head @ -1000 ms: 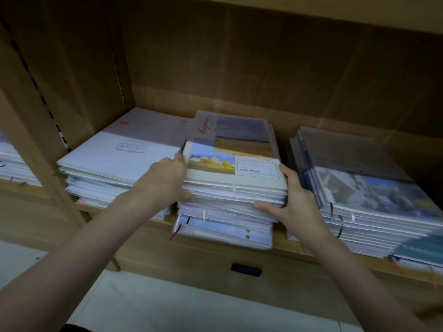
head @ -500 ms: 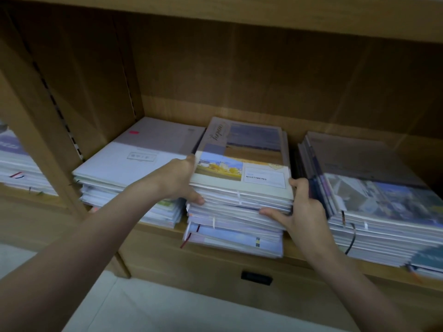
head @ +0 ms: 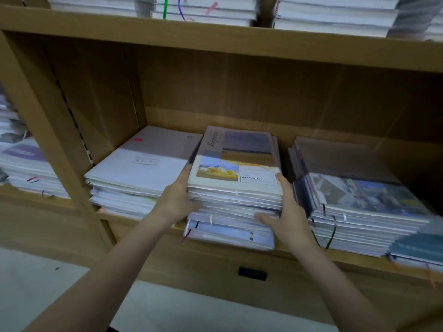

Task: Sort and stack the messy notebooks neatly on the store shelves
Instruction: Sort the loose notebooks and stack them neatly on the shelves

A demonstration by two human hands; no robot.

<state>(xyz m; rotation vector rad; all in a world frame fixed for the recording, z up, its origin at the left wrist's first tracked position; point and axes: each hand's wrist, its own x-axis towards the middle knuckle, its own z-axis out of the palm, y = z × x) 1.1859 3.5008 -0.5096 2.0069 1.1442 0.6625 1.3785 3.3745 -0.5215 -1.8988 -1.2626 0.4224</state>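
Note:
A middle stack of notebooks stands on the wooden shelf, its top cover showing a yellow field picture. Its lower notebooks jut out past the shelf front. My left hand grips the stack's left side, thumb on the front edges. My right hand holds the right side, with fingers up along the edge and the thumb across the front pages. A white-covered notebook stack lies to the left, and a stack with a blue-grey cover to the right.
The shelf board above carries more white stacks. A wooden upright separates a left bay holding another stack. Below the shelf is a wooden panel with a dark slot, then pale floor.
Both hands stay on the sides of the middle stack. The view has tilted upward, bringing the upper shelf into sight. My right fingers have slid higher along the stack's right edge.

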